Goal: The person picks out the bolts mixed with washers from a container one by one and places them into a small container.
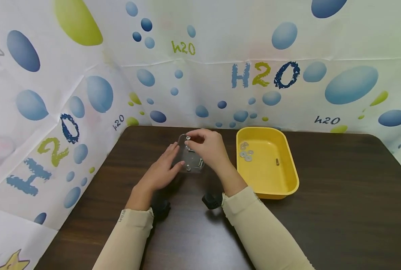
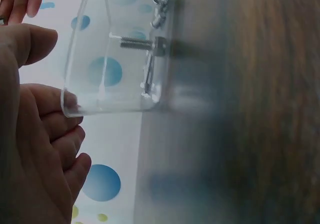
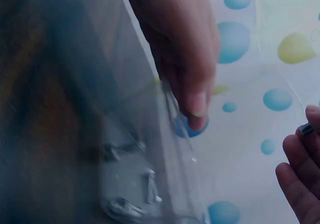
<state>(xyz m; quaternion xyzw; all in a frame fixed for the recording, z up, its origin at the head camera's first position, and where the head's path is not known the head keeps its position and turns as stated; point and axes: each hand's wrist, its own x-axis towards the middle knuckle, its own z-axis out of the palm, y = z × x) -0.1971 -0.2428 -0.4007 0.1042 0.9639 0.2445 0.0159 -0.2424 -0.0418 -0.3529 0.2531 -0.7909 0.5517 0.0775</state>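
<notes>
A clear plastic box [image 1: 192,169] with several loose metal screws and other small hardware in it stands on the dark table. My left hand [image 1: 161,169] rests against its left side, fingers extended and thumb apart near the front; in the left wrist view, a fingertip [image 2: 70,101] meets the box corner. Over the back of the box, my right hand [image 1: 211,148] pinches a small silver screw [image 3: 306,129] between thumb and fingertips. Inside the box, one socket-head screw [image 2: 137,44] shows plainly. Most of the pinched screw is hidden by the fingers.
A yellow bin [image 1: 289,168] stands close to the right of my right hand. Several flat washers [image 1: 246,154] lie at its left side, and a single screw [image 1: 277,161] at its right. Behind the table [image 1: 338,210] hangs a patterned sheet [image 1: 214,84].
</notes>
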